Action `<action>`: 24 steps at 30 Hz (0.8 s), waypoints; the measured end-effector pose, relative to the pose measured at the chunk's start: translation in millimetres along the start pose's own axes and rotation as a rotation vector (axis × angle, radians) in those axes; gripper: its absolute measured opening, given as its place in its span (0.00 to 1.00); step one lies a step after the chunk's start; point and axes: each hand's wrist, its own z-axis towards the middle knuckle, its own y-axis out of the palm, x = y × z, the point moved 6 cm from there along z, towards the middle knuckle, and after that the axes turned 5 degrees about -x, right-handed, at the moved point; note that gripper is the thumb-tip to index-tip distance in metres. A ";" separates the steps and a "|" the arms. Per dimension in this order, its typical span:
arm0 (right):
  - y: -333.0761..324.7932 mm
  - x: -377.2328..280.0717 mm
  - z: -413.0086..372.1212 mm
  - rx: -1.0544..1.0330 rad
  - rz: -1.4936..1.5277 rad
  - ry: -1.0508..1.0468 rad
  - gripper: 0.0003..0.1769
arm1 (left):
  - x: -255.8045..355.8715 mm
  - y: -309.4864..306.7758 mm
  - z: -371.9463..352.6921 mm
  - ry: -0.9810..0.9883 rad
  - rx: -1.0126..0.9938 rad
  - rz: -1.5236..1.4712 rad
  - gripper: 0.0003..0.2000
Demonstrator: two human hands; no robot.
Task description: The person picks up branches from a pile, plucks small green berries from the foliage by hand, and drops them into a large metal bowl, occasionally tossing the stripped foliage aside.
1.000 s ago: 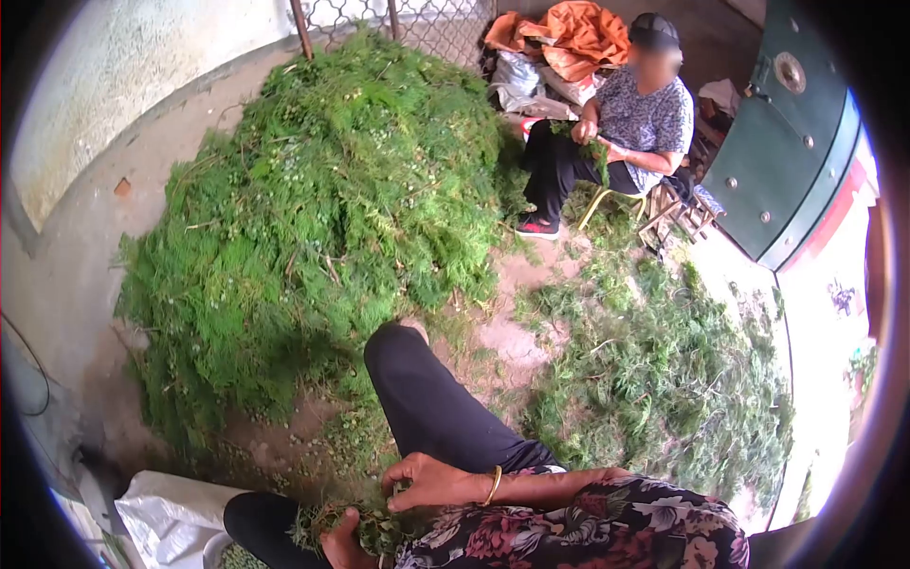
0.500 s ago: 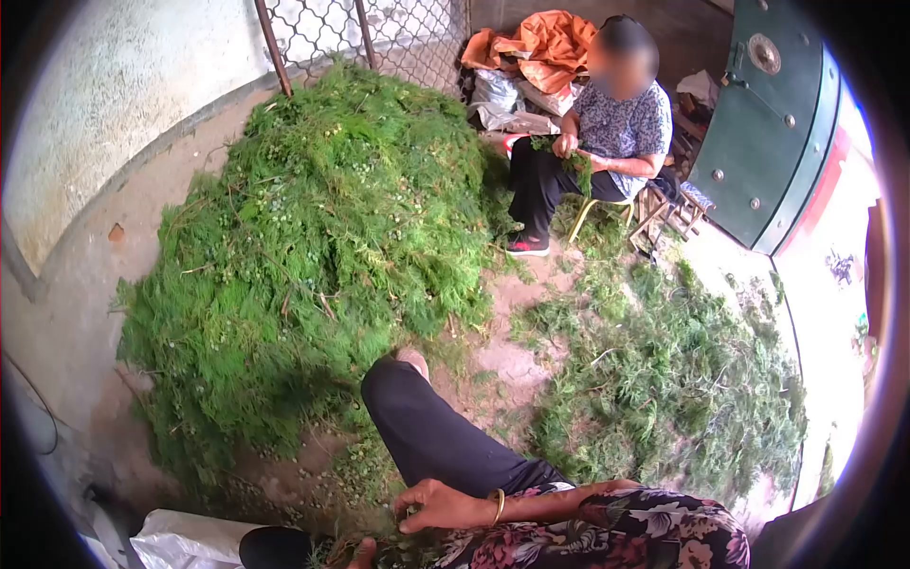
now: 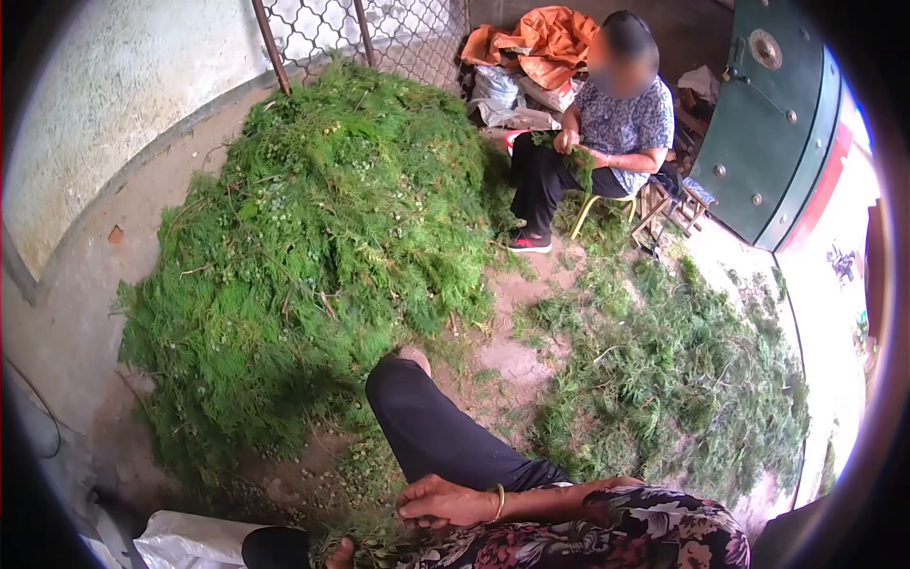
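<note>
One curled right hand [image 3: 441,503], left hand [image 3: 340,554] at sprigs' [image 3: 377,539] edge, grips unclear, bare ground [image 3: 514,356] between piles [image 3: 322,237]

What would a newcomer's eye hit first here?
Probably the big mound of green cuttings, left of centre. Next, the crumpled orange sheet at top centre, with a seated co-worker just right of it. Then the dark green panel, upper right.

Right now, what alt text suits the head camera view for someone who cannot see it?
A bare right hand wearing a gold bangle and a bare left hand are at feathery green sprigs. Beyond are a big mound of green branches and a seated co-worker in a patterned shirt holding greenery.
</note>
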 end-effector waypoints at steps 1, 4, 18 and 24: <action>-6.0 5.4 4.4 0.025 0.002 -0.030 0.07 | -5.2 0.9 -0.8 0.023 -0.038 0.027 0.18; -11.6 6.4 4.9 0.048 -0.023 -0.049 0.08 | -11.7 10.1 -4.3 -0.375 0.113 -0.158 0.19; 0.2 -35.8 -20.7 0.283 -0.303 -0.076 0.05 | 18.4 43.3 12.0 -0.097 0.078 -0.389 0.12; 2.8 -29.5 -16.2 0.202 -0.174 -0.038 0.06 | 24.0 45.9 3.4 -0.083 0.039 -0.645 0.14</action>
